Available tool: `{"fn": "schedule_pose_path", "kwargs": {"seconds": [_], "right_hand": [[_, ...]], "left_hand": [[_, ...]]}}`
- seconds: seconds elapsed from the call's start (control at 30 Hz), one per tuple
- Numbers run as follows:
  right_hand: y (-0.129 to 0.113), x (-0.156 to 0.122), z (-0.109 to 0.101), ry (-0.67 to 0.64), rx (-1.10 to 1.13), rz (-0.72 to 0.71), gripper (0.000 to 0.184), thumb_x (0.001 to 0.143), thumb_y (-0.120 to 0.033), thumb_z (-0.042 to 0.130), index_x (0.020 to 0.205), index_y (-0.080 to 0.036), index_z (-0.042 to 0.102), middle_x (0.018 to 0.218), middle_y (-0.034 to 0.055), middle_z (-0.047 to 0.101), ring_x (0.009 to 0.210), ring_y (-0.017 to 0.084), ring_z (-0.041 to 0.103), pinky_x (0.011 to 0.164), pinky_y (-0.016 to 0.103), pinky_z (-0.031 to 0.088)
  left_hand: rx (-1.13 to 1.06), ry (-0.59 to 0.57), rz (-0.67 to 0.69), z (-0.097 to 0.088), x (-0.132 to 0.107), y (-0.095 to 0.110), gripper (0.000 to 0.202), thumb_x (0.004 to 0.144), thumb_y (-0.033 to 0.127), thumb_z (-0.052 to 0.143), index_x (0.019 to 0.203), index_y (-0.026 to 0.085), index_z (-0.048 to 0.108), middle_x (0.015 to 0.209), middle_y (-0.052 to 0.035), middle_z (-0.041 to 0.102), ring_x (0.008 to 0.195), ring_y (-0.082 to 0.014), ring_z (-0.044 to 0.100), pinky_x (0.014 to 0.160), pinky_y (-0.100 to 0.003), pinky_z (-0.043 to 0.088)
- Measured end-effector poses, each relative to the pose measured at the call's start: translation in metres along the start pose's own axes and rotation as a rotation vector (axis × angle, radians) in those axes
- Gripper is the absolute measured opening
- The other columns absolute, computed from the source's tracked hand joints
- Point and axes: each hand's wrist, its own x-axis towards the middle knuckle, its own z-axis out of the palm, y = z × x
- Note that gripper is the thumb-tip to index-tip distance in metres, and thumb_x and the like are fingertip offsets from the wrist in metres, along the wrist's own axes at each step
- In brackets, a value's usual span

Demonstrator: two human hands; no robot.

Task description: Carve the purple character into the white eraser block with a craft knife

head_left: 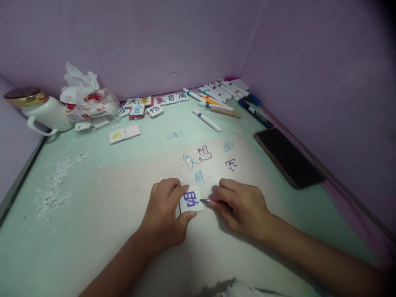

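Observation:
My left hand [163,208] pinches a small white tile [191,200] bearing a purple character, holding it flat on the pale green table [93,231]. My right hand [239,206] is closed around a thin tool with a metal tip [204,201], and the tip touches the tile's right edge. Just beyond the hands, coloured characters [204,159] are drawn on the table surface.
A dark phone [287,156] lies at the right. Several marker pens [216,97] sit at the back, with a row of character tiles [154,103], two blank-looking tiles [124,134], a crumpled bag [88,99] and a white mug [43,111]. White shavings [55,185] litter the left.

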Motion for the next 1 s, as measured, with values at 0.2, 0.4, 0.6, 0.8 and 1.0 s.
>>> {"fn": "schedule_pose_path", "kwargs": {"seconds": [0.2, 0.4, 0.6, 0.8, 1.0], "right_hand": [[0.0025, 0.0018, -0.0025, -0.023, -0.027, -0.086, 0.022, 0.086, -0.023, 0.049, 0.067, -0.017, 0.059, 0.062, -0.0008, 0.049, 0.056, 0.012, 0.044, 0.05, 0.027, 0.022], [0.0047, 0.0046, -0.0032, -0.029, -0.026, -0.125, 0.022, 0.085, -0.022, 0.048, 0.066, -0.017, 0.056, 0.062, -0.0008, 0.049, 0.055, 0.011, 0.042, 0.049, 0.028, 0.018], [0.0074, 0.0068, -0.0045, -0.064, -0.011, -0.15, 0.021, 0.084, -0.02, 0.048, 0.066, -0.016, 0.057, 0.063, -0.001, 0.048, 0.055, 0.011, 0.04, 0.048, 0.028, 0.018], [0.0092, 0.0084, -0.0057, -0.098, 0.0, -0.17, 0.018, 0.083, -0.02, 0.05, 0.067, -0.016, 0.057, 0.064, -0.0015, 0.047, 0.055, 0.01, 0.039, 0.049, 0.028, 0.016], [0.0102, 0.0084, -0.0068, -0.112, 0.008, -0.174, 0.018, 0.083, -0.02, 0.049, 0.068, -0.016, 0.057, 0.064, -0.0015, 0.047, 0.055, 0.01, 0.038, 0.049, 0.028, 0.016]], "left_hand": [[-0.016, 0.003, -0.02, 0.0013, 0.001, -0.0005, 0.036, 0.074, 0.024, 0.063, 0.107, 0.013, 0.053, 0.102, -0.013, 0.052, 0.092, -0.0271, 0.051, 0.078, -0.046, 0.047], [-0.008, 0.006, -0.011, 0.0022, -0.0003, -0.0019, 0.037, 0.073, 0.026, 0.062, 0.108, 0.015, 0.053, 0.102, -0.0123, 0.052, 0.093, -0.0275, 0.052, 0.077, -0.046, 0.048], [-0.011, 0.009, 0.011, 0.002, -0.0007, -0.0028, 0.039, 0.073, 0.026, 0.064, 0.107, 0.012, 0.053, 0.103, -0.0137, 0.051, 0.094, -0.0274, 0.051, 0.078, -0.045, 0.047], [0.001, 0.001, 0.024, 0.0018, -0.0008, -0.0034, 0.039, 0.074, 0.027, 0.064, 0.107, 0.011, 0.053, 0.103, -0.0139, 0.051, 0.094, -0.0274, 0.05, 0.078, -0.045, 0.047], [0.011, -0.002, 0.025, 0.0019, -0.0003, -0.0036, 0.038, 0.075, 0.028, 0.063, 0.108, 0.011, 0.054, 0.104, -0.0136, 0.051, 0.095, -0.0279, 0.051, 0.079, -0.045, 0.047]]}}
